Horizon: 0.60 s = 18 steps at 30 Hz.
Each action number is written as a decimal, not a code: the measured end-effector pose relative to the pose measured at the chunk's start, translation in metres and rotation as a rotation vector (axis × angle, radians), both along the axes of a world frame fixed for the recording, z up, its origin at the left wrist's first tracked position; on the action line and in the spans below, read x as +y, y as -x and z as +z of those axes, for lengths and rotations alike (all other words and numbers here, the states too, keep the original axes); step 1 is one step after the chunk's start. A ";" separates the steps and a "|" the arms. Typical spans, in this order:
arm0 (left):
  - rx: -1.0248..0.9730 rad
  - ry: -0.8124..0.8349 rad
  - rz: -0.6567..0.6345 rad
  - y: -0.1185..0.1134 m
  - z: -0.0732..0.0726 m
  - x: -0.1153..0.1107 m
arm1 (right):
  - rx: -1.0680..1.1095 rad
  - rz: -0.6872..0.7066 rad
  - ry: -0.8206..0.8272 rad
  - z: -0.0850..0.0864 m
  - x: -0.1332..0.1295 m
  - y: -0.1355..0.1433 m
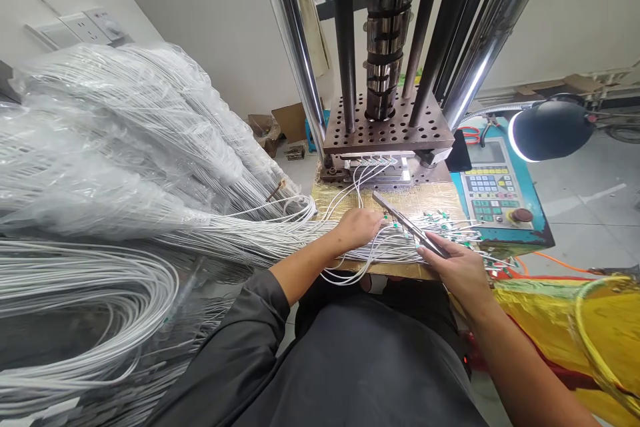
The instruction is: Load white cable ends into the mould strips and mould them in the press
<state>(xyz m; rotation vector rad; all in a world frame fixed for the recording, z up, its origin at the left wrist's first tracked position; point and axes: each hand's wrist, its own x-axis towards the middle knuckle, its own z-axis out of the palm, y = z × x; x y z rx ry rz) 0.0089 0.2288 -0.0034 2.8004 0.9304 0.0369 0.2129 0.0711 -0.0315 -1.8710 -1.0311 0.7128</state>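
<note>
Metal bar [407, 225] slanted over the counter [425, 195], work seemingly midway!
Right hand [463, 273] had fingers closed round its near end; left hand [357, 227] bunched its fingers beside green ends [395, 225], hold unclear; white cables [367, 176] already sat in the press [390, 140], the bundle [260, 237] apparently still to do.

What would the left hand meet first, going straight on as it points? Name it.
Probably the green-tipped cable ends along the slim metal bar held by the right hand; the left hand looks close to them, though depth is unclear.
</note>
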 end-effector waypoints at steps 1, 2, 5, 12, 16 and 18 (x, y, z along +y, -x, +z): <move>0.025 -0.015 -0.005 0.000 0.001 0.000 | 0.005 -0.002 -0.001 -0.001 0.000 0.000; 0.047 -0.026 -0.009 -0.001 0.003 -0.001 | 0.007 -0.003 -0.003 -0.001 0.000 0.000; 0.103 -0.042 -0.016 -0.004 0.011 -0.002 | -0.007 -0.001 -0.014 -0.003 -0.001 -0.001; 0.138 -0.016 -0.006 -0.007 0.024 -0.005 | -0.054 0.010 -0.031 -0.001 -0.005 -0.002; 0.082 0.024 0.024 -0.020 0.017 0.000 | -0.087 -0.023 -0.005 0.000 -0.004 -0.004; 0.015 0.051 0.061 -0.031 0.009 0.004 | -0.113 -0.050 0.008 0.001 -0.002 -0.008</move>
